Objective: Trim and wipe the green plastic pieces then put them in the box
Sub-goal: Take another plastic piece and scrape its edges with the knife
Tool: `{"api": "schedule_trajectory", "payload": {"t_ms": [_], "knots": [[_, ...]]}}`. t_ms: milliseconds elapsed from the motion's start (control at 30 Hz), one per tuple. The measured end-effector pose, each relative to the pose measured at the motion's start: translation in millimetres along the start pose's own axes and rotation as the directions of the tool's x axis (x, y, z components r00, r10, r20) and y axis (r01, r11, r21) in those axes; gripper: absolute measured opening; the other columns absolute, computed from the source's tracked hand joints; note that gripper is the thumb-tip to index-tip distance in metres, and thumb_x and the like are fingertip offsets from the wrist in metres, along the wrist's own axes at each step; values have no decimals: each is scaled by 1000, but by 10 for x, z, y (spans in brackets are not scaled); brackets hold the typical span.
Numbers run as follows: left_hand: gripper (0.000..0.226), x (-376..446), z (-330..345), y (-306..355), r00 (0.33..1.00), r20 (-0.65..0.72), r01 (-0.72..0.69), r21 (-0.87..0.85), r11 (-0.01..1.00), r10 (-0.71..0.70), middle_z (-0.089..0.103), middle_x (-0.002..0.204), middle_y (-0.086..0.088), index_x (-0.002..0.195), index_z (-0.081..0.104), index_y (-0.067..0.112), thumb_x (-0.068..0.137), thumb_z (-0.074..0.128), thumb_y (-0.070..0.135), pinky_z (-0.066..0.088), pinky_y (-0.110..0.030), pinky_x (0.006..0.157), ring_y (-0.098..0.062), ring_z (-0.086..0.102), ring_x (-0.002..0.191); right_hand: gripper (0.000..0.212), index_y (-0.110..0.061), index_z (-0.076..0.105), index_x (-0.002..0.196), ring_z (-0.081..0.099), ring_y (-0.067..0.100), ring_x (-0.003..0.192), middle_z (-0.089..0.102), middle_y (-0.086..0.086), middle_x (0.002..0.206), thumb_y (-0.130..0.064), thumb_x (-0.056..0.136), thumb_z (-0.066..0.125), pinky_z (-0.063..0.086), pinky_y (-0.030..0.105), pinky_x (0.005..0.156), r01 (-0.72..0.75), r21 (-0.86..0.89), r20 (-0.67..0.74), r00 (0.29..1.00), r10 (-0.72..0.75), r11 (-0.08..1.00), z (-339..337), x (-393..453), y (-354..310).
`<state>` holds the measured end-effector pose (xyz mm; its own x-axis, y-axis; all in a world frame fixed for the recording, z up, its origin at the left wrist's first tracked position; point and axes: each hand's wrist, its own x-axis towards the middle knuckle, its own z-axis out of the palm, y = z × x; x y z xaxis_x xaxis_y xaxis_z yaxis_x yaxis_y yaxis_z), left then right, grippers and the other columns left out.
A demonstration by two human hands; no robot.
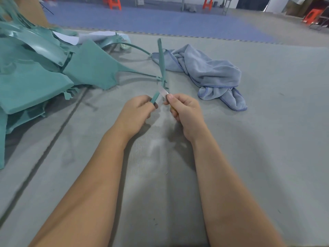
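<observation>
Left hand [138, 111] pinches the near end of a thin green strip [161, 59], which rises away over the grey mat [267, 139]. Right hand [185, 109] grips a knife [162, 90], blade against the strip. Green pile [35, 72] left, cut off by frame. Blue cloth [210, 72] right, apart. Knife handle mostly hidden.

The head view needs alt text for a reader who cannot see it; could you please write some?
The left hand grips a thin green plastic strip while the right hand holds a small blade against it. Green plastic pieces lie left, a blue cloth beyond.
</observation>
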<state>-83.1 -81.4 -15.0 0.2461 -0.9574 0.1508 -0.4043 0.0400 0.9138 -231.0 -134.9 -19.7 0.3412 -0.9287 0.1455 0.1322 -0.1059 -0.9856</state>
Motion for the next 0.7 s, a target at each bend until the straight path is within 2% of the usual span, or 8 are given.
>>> {"api": "schedule_trajectory", "payload": {"t_ms": [100, 200, 267, 333, 433, 500, 600, 700], "knots": [[18, 19, 8, -42, 994, 36, -112, 185, 976, 108, 58, 68, 1, 92, 65, 26, 87, 54, 12, 34, -23, 53, -6, 43, 52, 29, -17, 64, 67, 33, 4, 44, 39, -6, 48, -19, 95, 59, 29, 10, 43, -4, 23, -16, 1000, 4, 1000, -13, 13, 8], [31, 37, 24, -45, 982, 27, -185, 262, 947, 184, 58, 64, 13, 80, 57, 52, 97, 49, 27, 37, -22, 57, -5, 49, 59, 27, -18, 62, 64, 33, 4, 44, 39, -6, 47, -22, 91, 61, 28, 11, 44, 20, -12, 6, 1000, -20, 1000, 24, 7, 13], [28, 37, 22, -59, 985, 7, -162, 349, 923, 171, 54, 57, 14, 76, 52, 55, 98, 45, 39, 35, -30, 56, -8, 48, 57, 26, -19, 61, 61, 32, 7, 46, 39, -3, 48, -27, 86, 63, 28, 14, 45, 20, -62, -2, 1000, -20, 998, 50, -8, 11], [25, 38, 22, -100, 987, -41, -130, 350, 928, 154, 54, 56, 17, 75, 54, 47, 98, 45, 43, 34, -31, 53, -8, 46, 54, 28, -20, 59, 60, 32, 11, 49, 39, -2, 48, -29, 85, 63, 28, 19, 47, 25, -127, -25, 999, -28, 992, 69, -19, 7], [38, 64, 52, -155, 989, -80, -97, 302, 949, 126, 45, 49, 8, 65, 52, 23, 97, 50, 44, 33, -32, 52, -12, 39, 49, 37, -24, 57, 54, 33, 12, 50, 40, -7, 47, -25, 90, 64, 29, 26, 51, 66, -250, -71, 994, -86, 966, 121, -24, 14], [44, 62, 71, -150, 990, -84, -77, 328, 942, 111, 43, 48, 4, 64, 54, 14, 96, 52, 45, 31, -33, 50, -14, 37, 48, 42, -29, 59, 50, 34, 5, 47, 41, -13, 44, -23, 91, 65, 31, 21, 52, 98, -342, -99, 985, -139, 935, 163, -26, 14], [44, 60, 70, -135, 991, -90, -60, 335, 940, 96, 52, 56, -11, 74, 63, 3, 94, 55, 41, 36, -36, 52, -18, 40, 50, 51, -50, 57, 49, 40, 2, 44, 43, -19, 40, -24, 93, 63, 30, 12, 47, 125, -449, -103, 976, -190, 885, 215, -54, -17], [38, 53, 54, -116, 990, -111, -54, 310, 949, 92, 45, 54, -14, 64, 52, 0, 87, 59, 29, 31, -33, 50, -17, 34, 49, 51, -47, 53, 47, 39, 3, 44, 41, -18, 40, -25, 92, 63, 28, 16, 46, 137, -491, -100, 972, -212, 860, 239, -67, -14]]}}
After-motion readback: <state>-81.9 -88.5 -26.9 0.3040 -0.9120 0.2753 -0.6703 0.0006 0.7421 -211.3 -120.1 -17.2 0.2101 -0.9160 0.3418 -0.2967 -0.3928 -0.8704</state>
